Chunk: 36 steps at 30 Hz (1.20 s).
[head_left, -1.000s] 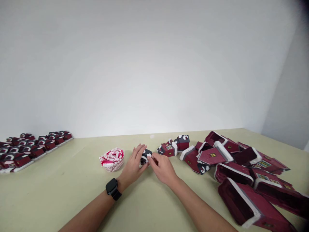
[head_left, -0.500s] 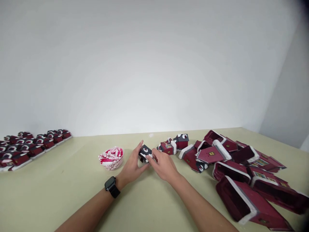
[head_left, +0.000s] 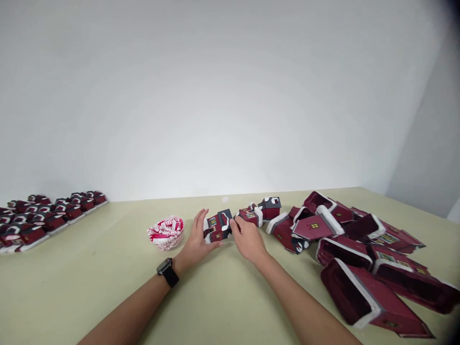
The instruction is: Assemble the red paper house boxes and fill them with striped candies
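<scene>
Both my hands hold one small dark red toy house (head_left: pixel 217 226) with a black roof and white snow trim, tilted so its windowed wall faces me, just above the pale green table (head_left: pixel 108 287). My left hand (head_left: pixel 196 239), with a black watch on its wrist, cups the house from the left. From the right, my right hand (head_left: pixel 247 238) pinches its roof edge. Two more small houses (head_left: pixel 258 212) lie just behind my right hand. A small bowl of red and white striped pieces (head_left: pixel 166 231) sits left of my left hand.
A heap of larger dark red house-shaped boxes (head_left: pixel 359 258) with white rims covers the table's right side. Rows of small finished houses (head_left: pixel 43 218) stand at the far left edge. A plain white wall rises behind the table.
The house has been turned in my hands: a second ago its black roof faced me, now its red windowed wall does. Both hands shifted slightly away from me.
</scene>
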Motion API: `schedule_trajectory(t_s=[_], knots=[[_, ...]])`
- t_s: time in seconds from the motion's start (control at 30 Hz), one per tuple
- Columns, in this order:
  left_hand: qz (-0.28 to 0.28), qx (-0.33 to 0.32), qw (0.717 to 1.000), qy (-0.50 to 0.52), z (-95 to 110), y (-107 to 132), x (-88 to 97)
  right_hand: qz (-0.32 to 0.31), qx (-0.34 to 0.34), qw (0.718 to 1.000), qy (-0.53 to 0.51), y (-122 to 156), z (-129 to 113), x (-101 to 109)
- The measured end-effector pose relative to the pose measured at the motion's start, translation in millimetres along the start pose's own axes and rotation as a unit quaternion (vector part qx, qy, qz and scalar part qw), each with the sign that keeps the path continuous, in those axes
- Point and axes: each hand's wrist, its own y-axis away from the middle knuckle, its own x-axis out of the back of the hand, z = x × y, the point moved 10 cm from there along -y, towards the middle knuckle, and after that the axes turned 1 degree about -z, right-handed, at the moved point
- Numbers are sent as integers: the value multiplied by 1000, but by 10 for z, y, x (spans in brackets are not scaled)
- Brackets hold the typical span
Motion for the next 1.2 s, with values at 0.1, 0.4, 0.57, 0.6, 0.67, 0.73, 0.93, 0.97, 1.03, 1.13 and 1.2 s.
schedule_trajectory(t_s=[0.1, 0.4, 0.57, 0.6, 0.67, 0.73, 0.93, 0.97, 1.03, 1.13, 1.2], knots=[[-26, 28, 997, 65, -72, 6, -63, -2, -24, 1000, 3, -33, 105, -33], [-44, 69, 989, 120, 2, -6, -87, 4, -53, 999, 2, -51, 224, -34], [-10, 46, 998, 31, 62, -18, -4, 4, -33, 999, -13, -45, 175, -28], [-4, 36, 999, 19, 84, -19, 14, 3, -28, 999, -15, -44, 167, -33], [-2, 23, 1000, 7, 113, -18, 31, 3, -20, 1000, -16, -44, 156, -44], [-7, 21, 1000, 1, 122, -16, 30, 5, -13, 1000, -16, -45, 146, -51], [-20, 13, 1000, 5, 134, -11, 5, 16, 53, 998, -24, -26, 20, -53], [-22, 13, 1000, 4, 131, -11, -2, 14, 71, 997, -26, -16, -18, -61], [-25, 13, 1000, 4, 123, -11, -12, 8, 104, 994, -28, 9, -85, -83], [-25, 16, 999, 13, 108, -8, -17, 19, 135, 990, -25, 43, -145, -64], [-25, 21, 999, 18, 100, -4, -19, 43, 155, 987, -21, 66, -185, -15]])
